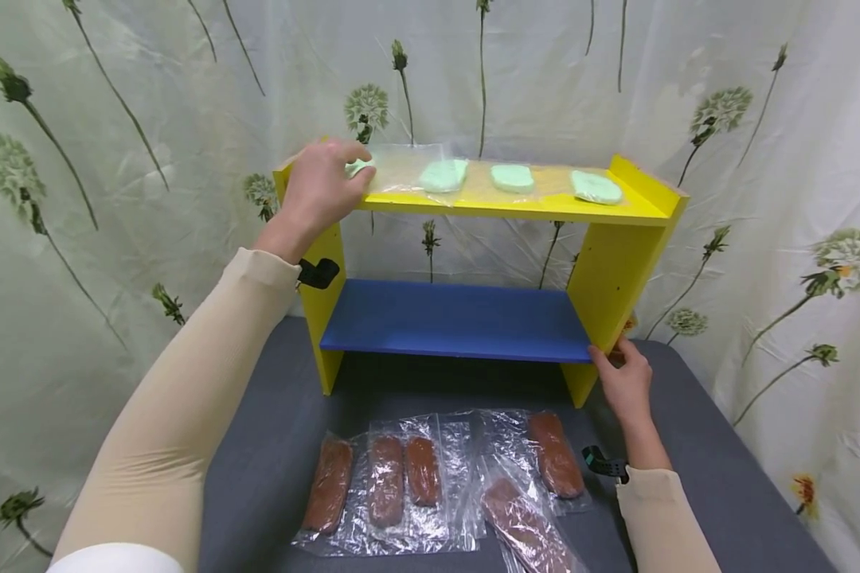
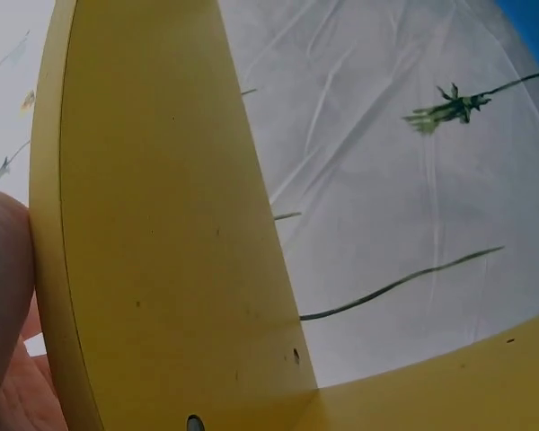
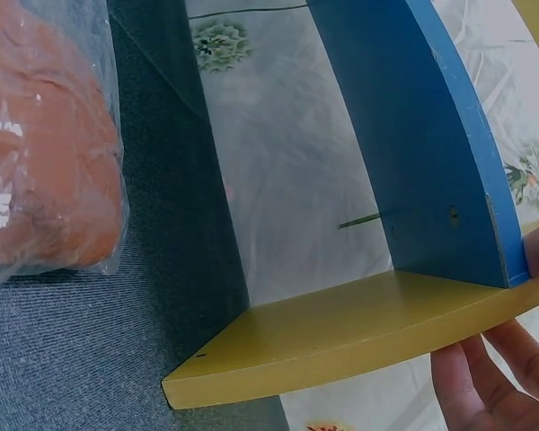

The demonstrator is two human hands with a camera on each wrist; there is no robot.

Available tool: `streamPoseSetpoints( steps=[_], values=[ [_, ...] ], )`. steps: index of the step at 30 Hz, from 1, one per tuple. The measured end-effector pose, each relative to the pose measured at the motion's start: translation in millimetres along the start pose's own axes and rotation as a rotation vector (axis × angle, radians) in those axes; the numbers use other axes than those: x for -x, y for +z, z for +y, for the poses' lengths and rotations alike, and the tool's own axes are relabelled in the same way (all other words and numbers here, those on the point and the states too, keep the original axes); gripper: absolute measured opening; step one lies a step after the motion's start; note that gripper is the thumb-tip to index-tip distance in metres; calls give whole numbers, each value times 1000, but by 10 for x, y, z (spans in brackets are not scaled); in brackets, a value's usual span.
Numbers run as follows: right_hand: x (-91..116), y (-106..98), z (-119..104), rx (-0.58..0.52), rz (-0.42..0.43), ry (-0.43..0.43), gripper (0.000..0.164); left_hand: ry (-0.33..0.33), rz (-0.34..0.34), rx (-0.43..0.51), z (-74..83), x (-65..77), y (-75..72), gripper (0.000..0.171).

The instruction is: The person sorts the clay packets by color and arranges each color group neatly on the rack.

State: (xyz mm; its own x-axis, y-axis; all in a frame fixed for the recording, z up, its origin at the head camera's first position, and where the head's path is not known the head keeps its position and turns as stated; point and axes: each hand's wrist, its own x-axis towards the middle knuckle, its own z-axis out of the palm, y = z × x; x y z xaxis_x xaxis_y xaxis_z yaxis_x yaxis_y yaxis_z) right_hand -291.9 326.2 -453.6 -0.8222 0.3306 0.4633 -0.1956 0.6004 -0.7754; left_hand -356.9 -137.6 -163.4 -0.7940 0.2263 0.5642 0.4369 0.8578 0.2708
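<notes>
My left hand [image 1: 326, 179] is at the left end of the yellow top board [image 1: 559, 208]. Its curled thumb and index finger hold a clear bag with a pale green piece [image 1: 359, 167], partly hidden by the hand. Other green pieces [image 1: 444, 175] in clear plastic lie along the board. In the left wrist view, part of the left hand [image 2: 4, 314] shows against the board's edge. My right hand [image 1: 627, 378] grips the right side panel [image 1: 611, 270] low down, thumb by the blue shelf [image 1: 459, 318]. The right wrist view shows the right fingers [image 3: 499, 368] behind the yellow panel [image 3: 368, 341].
On the dark table [image 1: 244, 477] in front of the shelf unit lie several brown slabs [image 1: 385, 481] in clear bags, one bag [image 1: 526, 525] overlapping another. A curtain printed with flowers [image 1: 150, 72] hangs behind and around the table.
</notes>
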Motion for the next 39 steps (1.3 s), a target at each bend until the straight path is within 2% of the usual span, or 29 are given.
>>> streamPoseSetpoints(
  steps=[4,8,20,33,39],
  values=[
    [-2,-9,10,5,-8,2,39,10,45,15,-10,15,29,37],
    [3,-17,12,2,-13,-6,39,59,114,27,-17,59,56,36],
    [16,-2,29,0,-9,-12,38,161,212,88,-74,321,33,29],
    [0,-23,11,-3,-12,-21,39,305,308,88,-79,841,8,33],
    [1,-15,17,-4,-8,-17,40,350,297,97,-94,1138,94,38]
  ],
)
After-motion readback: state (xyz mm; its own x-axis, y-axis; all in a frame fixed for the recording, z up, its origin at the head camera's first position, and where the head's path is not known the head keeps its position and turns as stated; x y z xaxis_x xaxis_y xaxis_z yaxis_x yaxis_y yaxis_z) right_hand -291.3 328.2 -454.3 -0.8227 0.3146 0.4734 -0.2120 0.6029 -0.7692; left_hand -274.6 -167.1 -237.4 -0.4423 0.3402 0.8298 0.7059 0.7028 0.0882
